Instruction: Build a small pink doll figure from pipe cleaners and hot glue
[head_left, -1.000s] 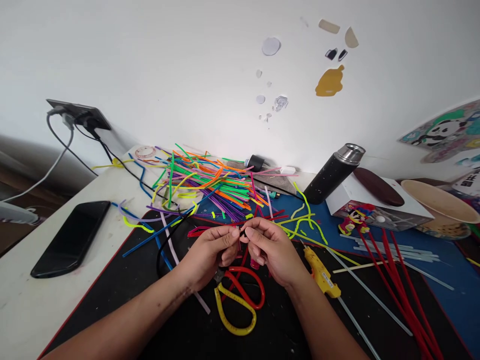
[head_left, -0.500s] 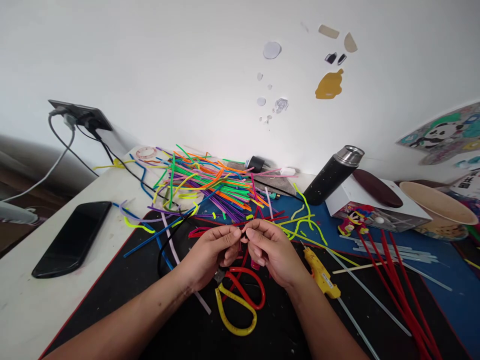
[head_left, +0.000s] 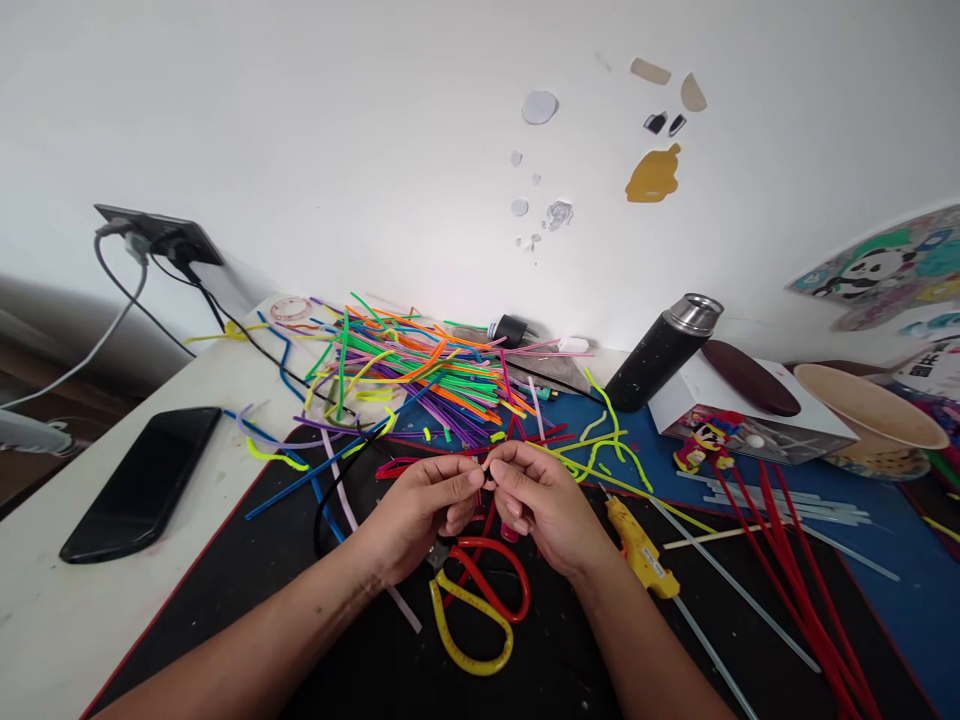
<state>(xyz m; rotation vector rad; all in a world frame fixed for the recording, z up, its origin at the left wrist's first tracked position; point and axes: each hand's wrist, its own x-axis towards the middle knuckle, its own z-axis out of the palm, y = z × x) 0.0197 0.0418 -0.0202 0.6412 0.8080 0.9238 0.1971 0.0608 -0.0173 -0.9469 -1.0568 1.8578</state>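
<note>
Both hands meet over the black desk mat [head_left: 300,620] with its red edging. The left hand [head_left: 420,510] and right hand [head_left: 544,505] each close thumb and forefinger on one thin red fuzzy wire stem [head_left: 489,520], and the other fingers curl loosely beneath. The stem is lifted clear of the mat, its free end hanging between the palms. A close two-point pinch probably steadies so limp a wire. The tools seem placed for easy reach: the scissors with one red and one yellow loop handle [head_left: 480,610] lie at 6 o'clock from the hands, and the yellow hot-glue gun [head_left: 641,550] lies at 4 o'clock. The loose heap of many-coloured fuzzy stems [head_left: 405,375] is at 11 o'clock, the black smartphone [head_left: 142,480] at 9 o'clock, and the black flask with a steel cap [head_left: 664,350] at 2 o'clock, leaning against a white carton [head_left: 750,405]. A panda picture [head_left: 877,265] is on the wall at 2 o'clock, and the printed characters at the far right edge are too small to read. No brand is legible.
</note>
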